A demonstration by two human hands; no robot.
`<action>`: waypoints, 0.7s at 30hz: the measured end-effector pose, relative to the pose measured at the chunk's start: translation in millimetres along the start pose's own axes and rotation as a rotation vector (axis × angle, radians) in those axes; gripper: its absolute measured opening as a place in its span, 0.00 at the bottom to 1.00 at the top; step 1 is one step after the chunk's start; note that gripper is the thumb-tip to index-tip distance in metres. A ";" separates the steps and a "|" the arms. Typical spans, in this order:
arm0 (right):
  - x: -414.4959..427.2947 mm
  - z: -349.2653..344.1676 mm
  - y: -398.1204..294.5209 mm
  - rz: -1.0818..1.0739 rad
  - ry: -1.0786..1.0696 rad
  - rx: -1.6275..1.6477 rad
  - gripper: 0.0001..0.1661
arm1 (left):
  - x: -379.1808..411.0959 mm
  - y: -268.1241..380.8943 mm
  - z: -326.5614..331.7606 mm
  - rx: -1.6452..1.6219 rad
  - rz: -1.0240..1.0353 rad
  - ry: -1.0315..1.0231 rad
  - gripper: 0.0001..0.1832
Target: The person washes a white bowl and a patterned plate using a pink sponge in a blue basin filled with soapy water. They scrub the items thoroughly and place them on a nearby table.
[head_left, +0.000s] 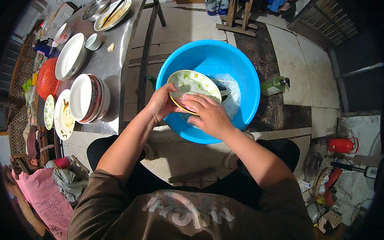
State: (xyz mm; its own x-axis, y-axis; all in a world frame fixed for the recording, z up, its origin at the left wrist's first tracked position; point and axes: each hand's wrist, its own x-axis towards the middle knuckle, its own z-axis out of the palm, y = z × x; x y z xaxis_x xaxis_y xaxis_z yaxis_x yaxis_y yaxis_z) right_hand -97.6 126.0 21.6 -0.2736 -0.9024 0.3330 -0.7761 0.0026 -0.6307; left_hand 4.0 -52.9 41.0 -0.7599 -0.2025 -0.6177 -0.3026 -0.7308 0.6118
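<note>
A white plate with a green pattern and yellow rim (pixel 198 83) is tilted above a blue plastic basin (pixel 210 50). My left hand (pixel 162 101) grips its left edge, thumb on the upper face. The fingers of my right hand (pixel 209 112) lie flat across the plate's near part, bent slightly over the surface. Soapy water with white foam (pixel 234 102) shows in the basin to the right of the plate. Something pale and thin lies partly in the water there, mostly hidden by the plate and my hand.
To the left, a steel table (pixel 110 58) carries stacked bowls (pixel 85 97), a deep white dish (pixel 70 57), a soiled plate (pixel 65 115) and an oval dish with chopsticks (pixel 113 15). A green pump bottle (pixel 274 85) lies right of the basin. A wooden stand (pixel 238 23) is beyond it.
</note>
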 end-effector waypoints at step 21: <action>14.0 -38.5 61.0 1.041 0.304 1.743 0.28 | 4.3 -32.2 12.1 -0.266 0.020 -0.136 0.31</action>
State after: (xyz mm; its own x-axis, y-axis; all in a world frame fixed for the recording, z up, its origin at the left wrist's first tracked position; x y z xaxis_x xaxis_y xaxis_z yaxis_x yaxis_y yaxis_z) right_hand -170.7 130.1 14.8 -0.3697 -0.7471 -0.5525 0.8975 -0.1332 -0.4205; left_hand 3.5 -22.4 24.6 -0.8397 -0.1421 -0.5241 -0.1394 -0.8764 0.4610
